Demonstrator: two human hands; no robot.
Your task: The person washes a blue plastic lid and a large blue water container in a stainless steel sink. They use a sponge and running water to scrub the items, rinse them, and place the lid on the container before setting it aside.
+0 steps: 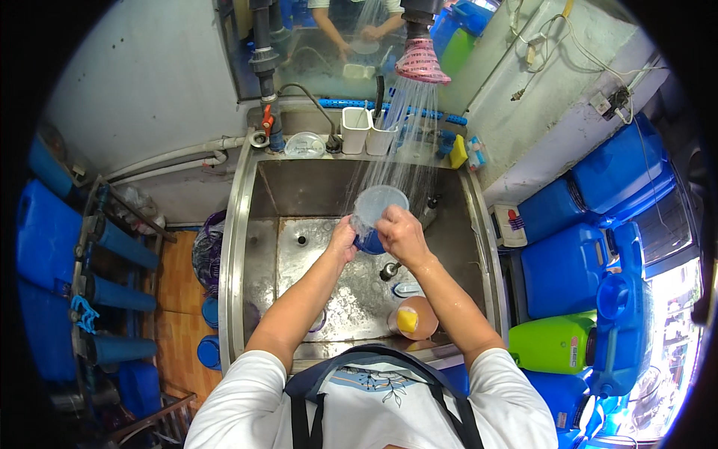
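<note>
In the sink's (pixel 238 247) near end, a tan tub (pixel 426 322) with a yellow sponge (pixel 407 320) within its outline. Beyond, under the spray (pixel 404 127), a pale round container (pixel 381 199) over something blue (pixel 368 242), clasped by the left hand (pixel 342 238); right hand (pixel 402 233) curled at the opposite edge (too blurred to tell hold from touch). On the back ledge, two white bins (pixel 355 133).

The one view looks from the left fisheye camera on the person's head, steeply down and forward over the white shirt (pixel 374 411) into the sink (pixel 310 187). It sits near the work, with the left hand (pixel 344 239) and right hand (pixel 402 232) around mid-view. Its wide field spans blue cylinders (pixel 123 295) at left to blue jugs (pixel 565 266) at right, straight edges bending toward the rim.
</note>
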